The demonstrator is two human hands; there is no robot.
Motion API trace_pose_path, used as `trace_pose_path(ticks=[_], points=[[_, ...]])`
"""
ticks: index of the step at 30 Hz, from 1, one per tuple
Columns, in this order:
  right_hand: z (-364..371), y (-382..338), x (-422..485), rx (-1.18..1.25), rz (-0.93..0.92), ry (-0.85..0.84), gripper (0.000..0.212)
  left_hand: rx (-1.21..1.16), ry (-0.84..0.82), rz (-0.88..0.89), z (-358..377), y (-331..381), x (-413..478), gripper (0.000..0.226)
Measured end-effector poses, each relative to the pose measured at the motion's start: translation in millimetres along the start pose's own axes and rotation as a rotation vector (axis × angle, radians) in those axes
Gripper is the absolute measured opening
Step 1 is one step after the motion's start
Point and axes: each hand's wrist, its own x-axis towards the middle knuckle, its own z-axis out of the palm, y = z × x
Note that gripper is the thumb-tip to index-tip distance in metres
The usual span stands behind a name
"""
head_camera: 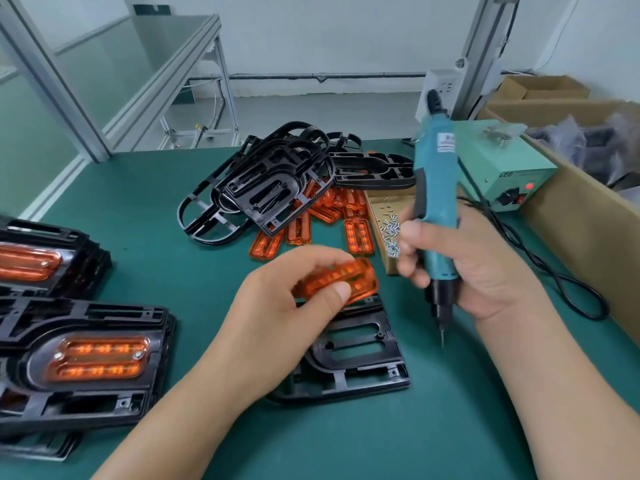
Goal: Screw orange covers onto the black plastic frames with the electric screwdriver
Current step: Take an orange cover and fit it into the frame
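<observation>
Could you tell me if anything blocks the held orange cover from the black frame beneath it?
Nothing visible does: the left hand holds the orange cover just above the black frame, whose visible opening lies bare.

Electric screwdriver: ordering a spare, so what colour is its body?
The handheld electric screwdriver is teal; head view shows it best.

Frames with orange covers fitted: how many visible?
2. Near fitted frame lies front-left, topmost of its stack; far fitted frame sits behind it, cut by the left edge. Frames stacked beneath may hide more.

Open mat (433,427) front centre; finished stacks (86,358) block left, frame pile (263,181) behind, carton wall (588,230) right.
</observation>
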Motion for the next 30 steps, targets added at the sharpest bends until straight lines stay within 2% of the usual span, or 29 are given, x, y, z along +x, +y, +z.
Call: trace_pose_path(ticks=[4, 8, 11, 15, 17, 20, 22, 23, 26, 27, 30], points=[[13, 2, -5, -0.097, 0.029, -0.098, 0.010, -0.315, 0.025, -0.097, 2, 3, 5, 0.020], [22, 3, -9, -0.265, 0.015, -0.161, 0.034, -0.478, -0.024, -0.074, 7, 6, 6, 0.048], [24, 3, -11, -0.319, 0.013, -0.168, 0.032, -0.425, 0.061, -0.154, 11, 1, 7, 0.032], [24, -1, -12, -0.356, 0.025, -0.177, 0.045, -0.387, 0.129, -0.205, 11, -4, 6, 0.017], [25, 0, -13, -0.384, 0.031, -0.210, 0.038, -0.382, 0.139, -0.227, 12, -5, 6, 0.014], [26, 1, -13, -0.436, 0.005, -0.169, 0.027, -0.397, 0.104, -0.298, 11, -4, 6, 0.011], [24, 1, -12, -0.489, -0.017, -0.126, 0.025, -0.333, 0.053, -0.293, 7, -3, 4, 0.007], [21, 0, -11, -0.523, -0.022, -0.110, 0.024, -0.228, 0.034, -0.264, 5, -2, 2, 0.007], [11, -3, -9, -0.639, 0.002, -0.113, 0.021, 0.250, -0.033, -0.128, -5, -3, -2, 0.025], [9, -4, -10, -0.696, 0.013, -0.137, 0.023, 0.332, -0.085, -0.097, -9, -1, -3, 0.029], [7, -4, -12, -0.885, 0.040, -0.272, 0.027, 0.343, -0.244, -0.123, -17, 1, -6, 0.034]])
